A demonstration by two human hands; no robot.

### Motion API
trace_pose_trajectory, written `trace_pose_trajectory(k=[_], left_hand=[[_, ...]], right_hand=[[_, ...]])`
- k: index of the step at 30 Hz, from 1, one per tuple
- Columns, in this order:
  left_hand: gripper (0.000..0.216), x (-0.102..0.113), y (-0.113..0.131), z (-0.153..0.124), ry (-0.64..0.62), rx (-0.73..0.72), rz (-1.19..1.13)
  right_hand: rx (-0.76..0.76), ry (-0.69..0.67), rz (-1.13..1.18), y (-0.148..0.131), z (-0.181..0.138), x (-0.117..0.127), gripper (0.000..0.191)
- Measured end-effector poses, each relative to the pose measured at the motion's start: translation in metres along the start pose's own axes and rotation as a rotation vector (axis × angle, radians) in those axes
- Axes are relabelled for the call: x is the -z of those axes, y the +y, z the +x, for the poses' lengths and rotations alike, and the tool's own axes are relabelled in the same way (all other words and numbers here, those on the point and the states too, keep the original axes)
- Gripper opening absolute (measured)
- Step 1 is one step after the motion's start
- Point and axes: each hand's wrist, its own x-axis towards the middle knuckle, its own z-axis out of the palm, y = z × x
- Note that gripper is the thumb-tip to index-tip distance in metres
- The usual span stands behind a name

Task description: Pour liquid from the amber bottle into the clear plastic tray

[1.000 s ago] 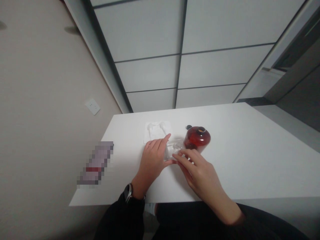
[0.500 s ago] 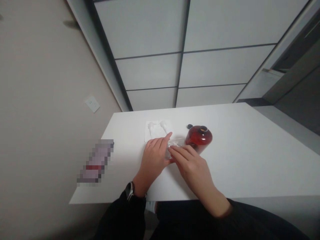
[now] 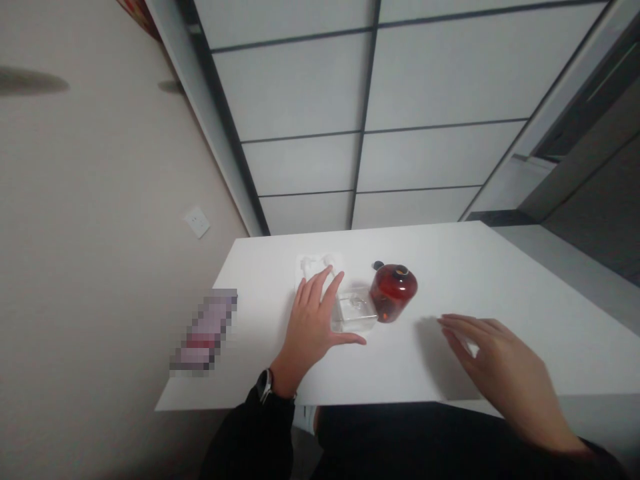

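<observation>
My left hand (image 3: 313, 320), a watch on its wrist, is spread open at the left side of a clear square box (image 3: 354, 323). Its thumb lies along the box's front edge; whether it presses on the box I cannot tell. Something small and pale shows inside the box. Just right of the box stands a dark red glass bottle (image 3: 393, 293), upright with its mouth uncovered. My right hand (image 3: 500, 363) is raised over the table's right side, apart from everything. Its fingers and thumb close in a pinch; what they hold, if anything, cannot be made out.
Behind the bottle lies a small black cap (image 3: 379, 265). Two small white objects (image 3: 329, 260) rest on a white sheet (image 3: 298, 267) beyond my left hand. A blurred-out flat object (image 3: 205, 330) lies near the left edge of the white table (image 3: 380, 373).
My right hand has lifted off the clear box and moved far to the right. My left hand has spread its fingers and stays by the box. The view has tilted slightly upward.
</observation>
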Motion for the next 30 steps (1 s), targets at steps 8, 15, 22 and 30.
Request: trace_pose_trajectory(k=[8, 15, 22, 30], left_hand=[[0.03, 0.02, -0.072, 0.031, 0.187, 0.294, -0.221], [0.029, -0.025, -0.122, 0.068, 0.094, 0.371, -0.144], [0.032, -0.042, -0.125, 0.058, 0.018, 0.367, -0.085], [0.033, -0.044, -0.127, 0.058, 0.031, 0.362, -0.069]], right_hand=[[-0.443, 0.081, 0.462, 0.013, 0.054, 0.007, 0.05], [-0.479, 0.145, 1.057, -0.003, 0.139, -0.033, 0.051], [-0.502, 0.046, 1.209, -0.008, 0.136, -0.073, 0.053], [-0.533, 0.035, 1.213, -0.01, 0.126, -0.101, 0.064]])
